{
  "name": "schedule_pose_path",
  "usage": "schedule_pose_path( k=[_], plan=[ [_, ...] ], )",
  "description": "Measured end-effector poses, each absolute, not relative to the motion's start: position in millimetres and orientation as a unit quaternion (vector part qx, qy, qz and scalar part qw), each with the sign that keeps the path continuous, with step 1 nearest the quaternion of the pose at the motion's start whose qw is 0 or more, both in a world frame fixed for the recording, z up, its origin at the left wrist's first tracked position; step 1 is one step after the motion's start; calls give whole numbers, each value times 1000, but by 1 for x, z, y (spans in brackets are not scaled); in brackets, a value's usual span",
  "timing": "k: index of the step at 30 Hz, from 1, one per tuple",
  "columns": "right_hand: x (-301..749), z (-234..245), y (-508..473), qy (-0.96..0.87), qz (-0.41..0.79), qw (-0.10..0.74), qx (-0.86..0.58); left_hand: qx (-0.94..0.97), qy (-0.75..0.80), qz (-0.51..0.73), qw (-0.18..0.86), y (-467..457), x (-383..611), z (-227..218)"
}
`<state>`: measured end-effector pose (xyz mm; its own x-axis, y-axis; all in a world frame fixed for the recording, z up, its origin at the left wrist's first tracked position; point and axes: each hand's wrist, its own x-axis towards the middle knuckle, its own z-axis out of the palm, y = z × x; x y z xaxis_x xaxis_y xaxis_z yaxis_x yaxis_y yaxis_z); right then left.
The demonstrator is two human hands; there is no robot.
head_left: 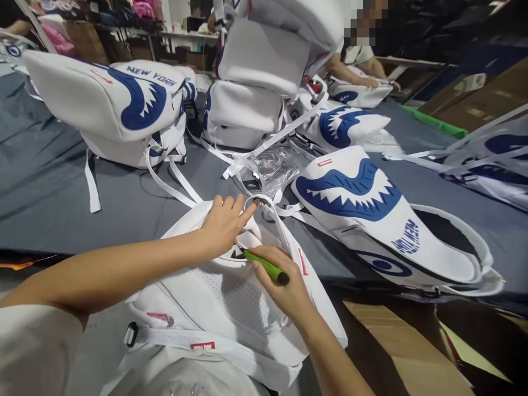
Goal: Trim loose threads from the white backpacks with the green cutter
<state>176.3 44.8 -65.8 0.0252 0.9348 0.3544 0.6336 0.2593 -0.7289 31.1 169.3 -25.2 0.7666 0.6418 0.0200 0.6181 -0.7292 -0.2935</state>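
The white backpack (241, 294) lies directly under both hands, its upper part on the table (132, 195) and its lower part reaching over the near edge. The right hand (284, 278) is closed around a green tool (268, 267), whose tip points into the opening at the top of this bag. The left hand (226, 223) rests at the far side of the same opening — whether its fingers pinch the fabric, I cannot tell.

A red label (203, 346) on the near strap carries small white letters, too small for reading. "NEW YORK" can be read on the far-left backpack (144, 99) and, turned around, on the right backpack (350, 190). Bare table surface extends on the left; to the right, the neighbouring bag stands near — there the room is narrower.
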Motion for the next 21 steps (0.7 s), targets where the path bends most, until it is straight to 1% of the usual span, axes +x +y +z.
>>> schedule_pose_path(
  k=[3, 5, 7, 10, 14, 21],
  plan=[
    [179, -58, 57, -709, 189, 332, -593, -929, -345, 54, 126, 174, 34, -24],
    [180, -57, 62, -735, 173, 279, -593, -928, -349, 64, 113, 177, 36, -23],
    [179, -59, 62, -747, 142, 257, -596, -928, -351, 74, 101, 179, 38, -21],
    [178, -64, 59, -746, 108, 262, -602, -930, -348, 84, 88, 184, 39, -21],
    [176, -68, 57, -732, 101, 277, -614, -936, -329, 85, 87, 189, 39, -23],
    [170, -70, 61, -698, 138, 354, -607, -939, -316, 96, 91, 191, 39, -22]
  ],
)
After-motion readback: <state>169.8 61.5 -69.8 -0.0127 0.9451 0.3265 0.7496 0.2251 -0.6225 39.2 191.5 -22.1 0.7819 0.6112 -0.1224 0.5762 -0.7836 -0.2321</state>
